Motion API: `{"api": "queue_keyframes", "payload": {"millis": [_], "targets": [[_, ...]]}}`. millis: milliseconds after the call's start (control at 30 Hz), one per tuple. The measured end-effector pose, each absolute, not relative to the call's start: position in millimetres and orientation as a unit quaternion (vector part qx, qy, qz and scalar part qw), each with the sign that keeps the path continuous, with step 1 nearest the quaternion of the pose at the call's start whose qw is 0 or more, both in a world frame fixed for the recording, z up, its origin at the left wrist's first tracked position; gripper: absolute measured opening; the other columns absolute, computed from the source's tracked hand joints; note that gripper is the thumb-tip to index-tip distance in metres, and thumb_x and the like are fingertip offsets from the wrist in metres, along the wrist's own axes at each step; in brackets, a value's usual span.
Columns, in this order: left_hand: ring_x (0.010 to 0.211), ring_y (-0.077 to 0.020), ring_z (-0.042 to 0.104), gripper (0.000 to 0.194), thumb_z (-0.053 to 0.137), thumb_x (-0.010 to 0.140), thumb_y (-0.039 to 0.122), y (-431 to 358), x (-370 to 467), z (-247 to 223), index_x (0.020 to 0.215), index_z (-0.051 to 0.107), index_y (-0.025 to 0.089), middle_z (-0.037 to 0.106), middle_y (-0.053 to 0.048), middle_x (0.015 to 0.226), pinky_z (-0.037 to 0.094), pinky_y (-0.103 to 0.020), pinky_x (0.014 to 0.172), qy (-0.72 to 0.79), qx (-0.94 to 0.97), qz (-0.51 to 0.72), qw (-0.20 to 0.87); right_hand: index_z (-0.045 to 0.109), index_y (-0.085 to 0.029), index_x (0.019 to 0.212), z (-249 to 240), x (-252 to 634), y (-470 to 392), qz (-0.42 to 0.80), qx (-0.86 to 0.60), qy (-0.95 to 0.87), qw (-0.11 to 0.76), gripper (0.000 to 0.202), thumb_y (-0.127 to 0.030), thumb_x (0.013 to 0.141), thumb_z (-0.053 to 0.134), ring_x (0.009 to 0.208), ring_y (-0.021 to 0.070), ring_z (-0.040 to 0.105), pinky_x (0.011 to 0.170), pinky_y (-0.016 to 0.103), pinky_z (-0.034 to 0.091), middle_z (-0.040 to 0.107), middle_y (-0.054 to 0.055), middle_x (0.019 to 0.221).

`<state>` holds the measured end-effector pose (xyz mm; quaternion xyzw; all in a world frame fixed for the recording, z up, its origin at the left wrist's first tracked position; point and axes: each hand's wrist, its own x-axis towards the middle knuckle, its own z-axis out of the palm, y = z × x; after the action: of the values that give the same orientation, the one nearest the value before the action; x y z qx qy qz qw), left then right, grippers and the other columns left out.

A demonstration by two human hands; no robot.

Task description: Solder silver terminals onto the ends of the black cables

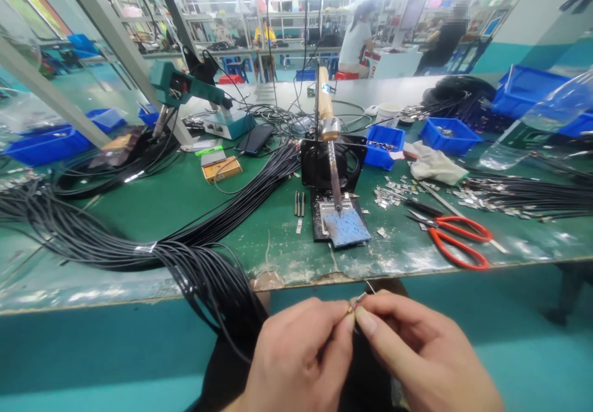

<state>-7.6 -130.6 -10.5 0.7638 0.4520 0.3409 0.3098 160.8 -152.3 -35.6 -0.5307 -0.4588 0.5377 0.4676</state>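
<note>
My left hand (301, 350) and my right hand (417, 344) meet at the fingertips just in front of the table edge. Both pinch a small part with thin wires (360, 301), mostly covered by the fingers; one fine wire sticks up from it. Beyond them on the green table (273, 239), a soldering iron (332, 146) with a wooden handle points down at a blue sponge (346, 227). A thick bundle of black cables (194, 264) hangs over the edge left of my hands. Red-handled scissors (463, 239) lie at the right.
Small metal pieces (393, 193) are scattered beside a white glove (435, 162). Blue bins (449, 137) and a plastic bottle (537, 128) stand at the right. A black fan (343, 162) is behind the iron. A green tool (185, 88) stands left. People sit far behind.
</note>
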Motion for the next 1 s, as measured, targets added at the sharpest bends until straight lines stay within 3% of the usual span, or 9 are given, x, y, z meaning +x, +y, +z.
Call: {"api": "queue_keyframes", "payload": {"millis": [233, 367, 500, 600, 867, 1000], "targets": [[0.064, -0.0174, 0.068, 0.017, 0.058, 0.094, 0.013, -133.8, -7.1, -16.4, 0.094, 0.075, 0.016, 0.076, -0.005, 0.076, 0.052, -0.026, 0.065, 0.455, 0.789, 0.326, 0.251, 0.08, -0.022, 0.094, -31.9, 158.8, -151.5, 0.584, -0.53, -0.399, 0.467, 0.016, -0.035, 0.084, 0.078, 0.078, 0.0171, 0.073, 0.07, 0.02, 0.059, 0.076, 0.002, 0.082], [0.069, -0.0167, 0.07, 0.019, 0.058, 0.096, 0.019, -129.6, -7.3, -9.8, 0.088, 0.075, 0.018, 0.077, -0.003, 0.079, 0.053, -0.024, 0.068, 0.468, 0.748, 0.314, 0.352, 0.077, -0.021, 0.089, -32.0, 156.9, -152.4, 0.573, -0.54, -0.405, 0.464, 0.02, -0.041, 0.085, 0.076, 0.069, 0.0145, 0.068, 0.063, 0.019, 0.056, 0.072, 0.001, 0.076], [0.059, -0.0145, 0.058, 0.031, 0.058, 0.097, 0.034, -125.7, -6.6, -0.3, 0.073, 0.072, 0.019, 0.065, 0.0, 0.063, 0.046, -0.022, 0.056, 0.517, 0.661, 0.262, 0.476, 0.073, -0.02, 0.085, -33.4, 155.9, -154.4, 0.563, -0.553, -0.408, 0.459, 0.026, -0.046, 0.088, 0.072, 0.06, 0.0117, 0.059, 0.056, 0.018, 0.052, 0.067, 0.0, 0.07], [0.059, -0.0133, 0.055, 0.034, 0.059, 0.096, 0.036, -125.6, -6.0, 3.9, 0.069, 0.069, 0.017, 0.062, 0.001, 0.061, 0.043, -0.021, 0.056, 0.522, 0.614, 0.263, 0.531, 0.073, -0.02, 0.087, -35.6, 157.9, -155.7, 0.567, -0.551, -0.407, 0.457, 0.027, -0.047, 0.089, 0.071, 0.06, 0.0109, 0.057, 0.054, 0.017, 0.049, 0.067, 0.001, 0.071], [0.05, -0.0095, 0.042, 0.036, 0.06, 0.095, 0.036, -127.2, -4.9, 9.1, 0.065, 0.066, 0.017, 0.056, 0.003, 0.055, 0.035, -0.021, 0.05, 0.527, 0.593, 0.264, 0.549, 0.076, -0.024, 0.09, -29.8, 162.4, -156.1, 0.538, -0.572, -0.417, 0.459, 0.025, -0.048, 0.09, 0.071, 0.053, 0.0098, 0.046, 0.046, 0.016, 0.042, 0.053, -0.004, 0.061], [0.052, -0.0104, 0.047, 0.036, 0.06, 0.095, 0.036, -127.2, -4.6, 9.5, 0.066, 0.068, 0.016, 0.058, 0.002, 0.055, 0.035, -0.021, 0.051, 0.527, 0.599, 0.262, 0.542, 0.076, -0.024, 0.088, -23.8, 159.1, -152.2, 0.525, -0.567, -0.435, 0.462, 0.026, -0.049, 0.091, 0.069, 0.055, 0.0099, 0.044, 0.046, 0.017, 0.04, 0.052, -0.004, 0.062]]}}
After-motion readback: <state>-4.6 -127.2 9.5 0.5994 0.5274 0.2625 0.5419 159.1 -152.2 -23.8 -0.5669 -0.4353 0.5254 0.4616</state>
